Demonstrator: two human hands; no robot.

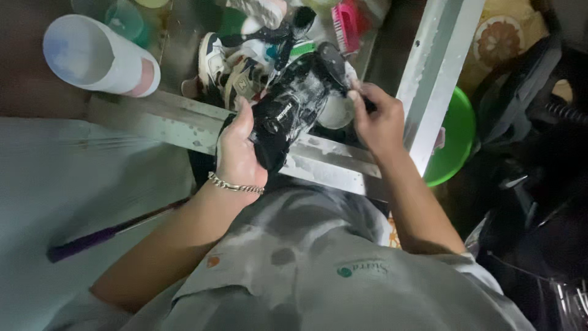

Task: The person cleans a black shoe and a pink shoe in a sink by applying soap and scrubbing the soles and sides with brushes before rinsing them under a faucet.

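A black shoe (pixel 293 105), wet and soapy, is held over the metal sink's front rim (pixel 331 164). My left hand (pixel 237 153), with a chain bracelet at the wrist, grips the shoe's heel end from the left. My right hand (pixel 378 116) is closed at the shoe's toe end, fingers pinched on something small and dark that I cannot make out. Other sneakers (pixel 229 64), white and grey, lie in the sink behind the black shoe.
A white plastic cup (pixel 98 56) lies tipped at the upper left. A pink brush (pixel 347 24) sits at the sink's back. A green basin (pixel 456 140) is right of the sink frame. A purple-handled stick (pixel 104 234) lies at left. Dark bags fill the right side.
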